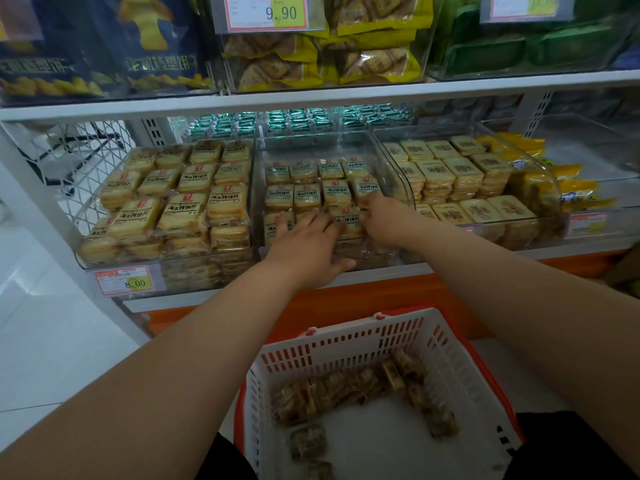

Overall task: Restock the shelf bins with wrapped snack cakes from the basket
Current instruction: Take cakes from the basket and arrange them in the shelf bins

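White metal shelf (311, 102), lower tier: three clear plastic bins side by side. Middle clear bin (398, 168) holds rows of pale yellow wrapped snack cakes (308, 195), labels up. White slotted plastic basket with red rim (346, 341) sits below, between the forearms; a few brownish wrapped cakes (346, 386) lie along its far side and floor. Both bare arms extended forward into the middle bin. Left hand (308, 244): palm down, fingers spread nearly straight, resting on the front-row cakes. Right hand (381, 216): fingers reach onto a cake at the bin's right side; grip cannot be told.
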The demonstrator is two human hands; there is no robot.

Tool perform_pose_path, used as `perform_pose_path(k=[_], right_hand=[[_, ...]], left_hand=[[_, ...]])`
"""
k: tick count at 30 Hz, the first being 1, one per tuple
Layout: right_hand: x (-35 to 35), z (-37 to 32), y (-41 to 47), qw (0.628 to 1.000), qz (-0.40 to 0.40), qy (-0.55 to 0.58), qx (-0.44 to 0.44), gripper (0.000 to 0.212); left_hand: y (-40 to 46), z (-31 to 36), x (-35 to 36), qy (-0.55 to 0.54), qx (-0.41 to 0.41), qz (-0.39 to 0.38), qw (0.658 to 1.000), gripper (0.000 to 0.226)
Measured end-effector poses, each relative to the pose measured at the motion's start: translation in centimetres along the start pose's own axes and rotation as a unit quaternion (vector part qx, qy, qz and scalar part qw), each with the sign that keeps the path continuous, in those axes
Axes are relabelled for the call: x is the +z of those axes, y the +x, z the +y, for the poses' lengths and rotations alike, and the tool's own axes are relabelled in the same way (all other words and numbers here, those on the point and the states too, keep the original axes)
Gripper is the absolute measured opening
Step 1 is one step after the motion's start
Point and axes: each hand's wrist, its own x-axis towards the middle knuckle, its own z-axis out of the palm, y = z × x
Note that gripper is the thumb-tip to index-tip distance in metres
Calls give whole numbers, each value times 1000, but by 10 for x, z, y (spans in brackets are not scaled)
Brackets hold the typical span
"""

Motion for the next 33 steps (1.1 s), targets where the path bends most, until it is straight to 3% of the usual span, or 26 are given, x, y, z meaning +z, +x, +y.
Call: perform_pose_path(k=[3,5,8,10,12,14,20,23,25,27,31,33], right_hand=[[-2,3,-15,998,51,-31,-21,43],[-5,9,-32,990,121,18,-67,39],[-5,20,-60,969,195,89,-125,28],[0,31,-73,962,200,145,-115,19],[11,48,-81,962,184,187,-77,11],[29,69,-89,972,147,178,-39,9],[104,133,-92,993,-33,86,73,13],[153,152,-90,990,-107,-8,91,9],[184,162,-92,989,-105,-49,88,11],[213,170,-91,989,-106,-73,77,22],[268,182,-81,972,-191,-44,130,57],[286,194,-78,954,-243,-89,152,57]], left_hand=[[-1,8,0,17,-8,8,1000,74],[-6,14,1,26,-11,36,999,71],[-17,27,11,-4,27,146,989,59],[-27,38,22,-45,63,232,970,47],[-36,47,37,-68,100,268,956,39],[-46,55,56,-70,136,234,960,37],[-62,66,99,-37,179,16,983,45],[-63,72,115,-42,172,-8,984,43],[-65,79,126,-56,172,-13,983,40],[-66,85,137,-74,168,-28,983,38],[-70,93,157,-91,139,-40,985,37],[-72,94,164,-96,124,-48,987,38]])
